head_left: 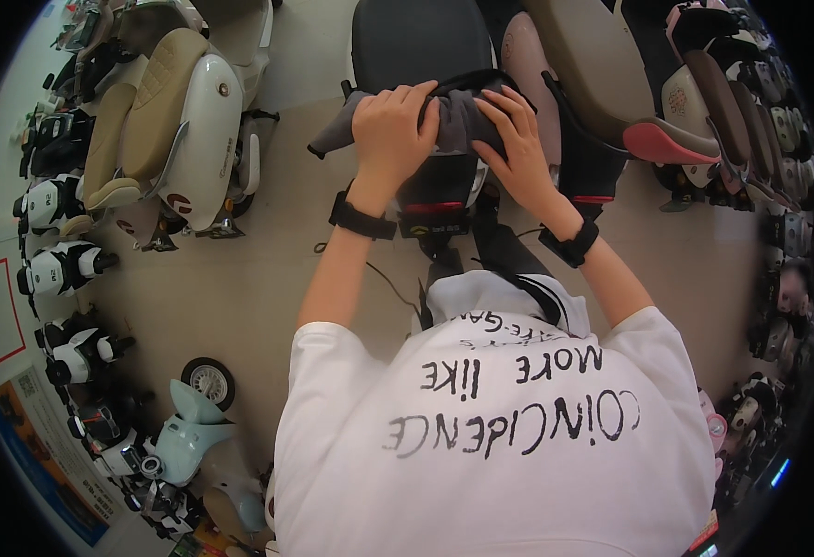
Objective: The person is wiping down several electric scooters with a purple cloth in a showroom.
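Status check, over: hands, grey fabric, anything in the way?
Left hand gripping grey fabric; right hand on it. Fabric bunched by black scooter seat. Nothing visibly blocking either hand.

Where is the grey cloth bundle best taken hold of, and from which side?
Probably grip the grey cloth bundle by its tapered left end, coming from the person's left: this part sticks out past the left hand and looks narrow enough to pinch, while the right hand lies over the other end.

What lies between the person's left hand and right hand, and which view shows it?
A stretch of bunched grey cloth lies between the left hand and the right hand; the head view shows it.
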The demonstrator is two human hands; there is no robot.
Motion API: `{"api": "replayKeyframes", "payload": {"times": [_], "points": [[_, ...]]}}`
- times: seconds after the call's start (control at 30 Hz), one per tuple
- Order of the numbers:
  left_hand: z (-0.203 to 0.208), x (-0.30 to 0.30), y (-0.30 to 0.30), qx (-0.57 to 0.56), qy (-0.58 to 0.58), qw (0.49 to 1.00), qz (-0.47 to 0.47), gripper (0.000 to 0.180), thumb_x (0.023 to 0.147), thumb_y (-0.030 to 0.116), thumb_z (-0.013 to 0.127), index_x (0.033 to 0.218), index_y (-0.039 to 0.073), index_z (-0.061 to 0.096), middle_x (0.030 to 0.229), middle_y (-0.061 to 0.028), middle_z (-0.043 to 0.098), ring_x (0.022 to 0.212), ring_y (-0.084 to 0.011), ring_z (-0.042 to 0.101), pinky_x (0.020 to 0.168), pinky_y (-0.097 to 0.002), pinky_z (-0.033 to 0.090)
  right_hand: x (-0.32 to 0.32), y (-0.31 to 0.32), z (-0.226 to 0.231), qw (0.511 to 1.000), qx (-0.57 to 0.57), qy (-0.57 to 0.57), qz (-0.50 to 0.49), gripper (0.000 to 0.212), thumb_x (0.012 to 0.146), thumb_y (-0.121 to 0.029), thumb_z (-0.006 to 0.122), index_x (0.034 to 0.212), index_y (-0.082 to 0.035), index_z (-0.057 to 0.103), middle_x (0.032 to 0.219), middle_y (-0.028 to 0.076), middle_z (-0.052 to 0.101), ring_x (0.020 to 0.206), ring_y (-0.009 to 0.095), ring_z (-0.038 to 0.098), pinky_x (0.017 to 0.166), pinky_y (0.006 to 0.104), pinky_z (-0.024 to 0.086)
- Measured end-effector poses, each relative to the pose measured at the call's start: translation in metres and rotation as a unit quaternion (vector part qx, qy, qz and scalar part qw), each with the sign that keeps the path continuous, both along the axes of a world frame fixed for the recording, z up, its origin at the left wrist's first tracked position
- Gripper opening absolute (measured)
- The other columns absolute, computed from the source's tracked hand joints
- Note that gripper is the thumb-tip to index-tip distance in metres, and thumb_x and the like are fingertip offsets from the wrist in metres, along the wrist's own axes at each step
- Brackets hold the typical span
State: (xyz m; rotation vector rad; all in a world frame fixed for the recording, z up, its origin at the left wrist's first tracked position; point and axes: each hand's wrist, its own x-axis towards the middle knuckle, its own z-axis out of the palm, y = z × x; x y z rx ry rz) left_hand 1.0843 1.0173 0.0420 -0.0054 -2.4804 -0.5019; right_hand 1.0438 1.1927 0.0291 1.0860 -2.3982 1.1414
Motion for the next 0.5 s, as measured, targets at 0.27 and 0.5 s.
{"api": "replayKeyframes", "payload": {"times": [0.27, 0.5], "points": [[-0.046, 0.030, 0.037, -0.061, 0.122, 0.987, 0.087, 0.035, 0.082, 0.015, 0.049, 0.116, 0.009, 0.049, 0.112, -0.0029, 0.051, 0.107, -0.0225, 0.043, 0.091, -0.0390, 0.027, 0.006, 0.004, -0.003, 0.997, -0.007, 0.074, 0.023, 0.031, 0.064, -0.004, 0.063, 0.095, -0.012, 0.061, 0.104, 0.001, 0.057, 0.108, 0.024, 0.047, 0.094, 0.0385, 0.037], [-0.066, 0.055, 0.064, -0.046, 0.096, 0.994, 0.003, 0.030, 0.081, 0.007, 0.052, 0.111, 0.010, 0.052, 0.098, -0.0047, 0.055, 0.091, -0.0247, 0.048, 0.080, -0.0370, 0.033, 0.014, 0.056, -0.029, 0.992, 0.013, -0.091, 0.083, 0.021, 0.069, -0.004, 0.060, 0.090, -0.007, 0.058, 0.095, 0.007, 0.057, 0.090, 0.028, 0.054, 0.074, 0.0363, 0.046]]}}
